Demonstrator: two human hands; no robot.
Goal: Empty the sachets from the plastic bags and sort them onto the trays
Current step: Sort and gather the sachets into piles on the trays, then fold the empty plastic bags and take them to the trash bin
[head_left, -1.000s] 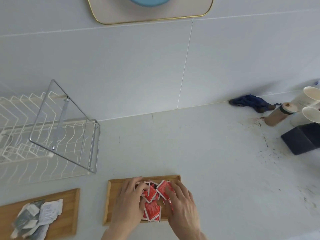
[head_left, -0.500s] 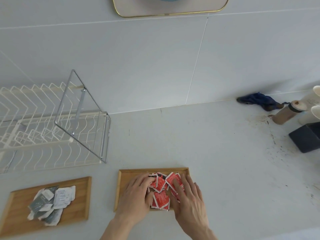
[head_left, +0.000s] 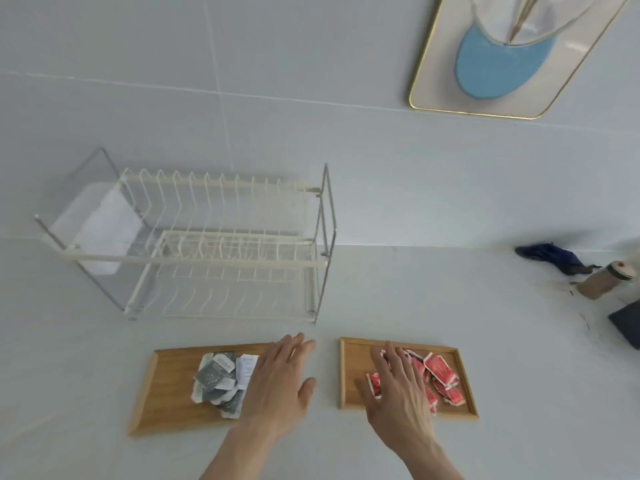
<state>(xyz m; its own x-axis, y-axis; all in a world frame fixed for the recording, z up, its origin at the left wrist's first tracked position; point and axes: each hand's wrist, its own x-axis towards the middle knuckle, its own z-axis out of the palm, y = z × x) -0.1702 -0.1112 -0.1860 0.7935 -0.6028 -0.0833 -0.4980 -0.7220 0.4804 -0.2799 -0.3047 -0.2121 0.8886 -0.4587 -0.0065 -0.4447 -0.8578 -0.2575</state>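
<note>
Wooden trays sit side by side on the pale table (head_left: pixel 485 341), one kind of sachet to each, so the sorting reads at a glance: grey and white sachets (head_left: pixel 221 379) heaped on the left tray (head_left: pixel 166 393), red sachets (head_left: pixel 440 379) on the right tray (head_left: pixel 349 375). Left hand (head_left: pixel 280 382) hovers flat over the left tray's near edge, fingers spread, grip released. Right hand (head_left: pixel 398 393) lies open-palmed on the red pile, probably pressing it tidy. No plastic bags show, so emptying looks finished
</note>
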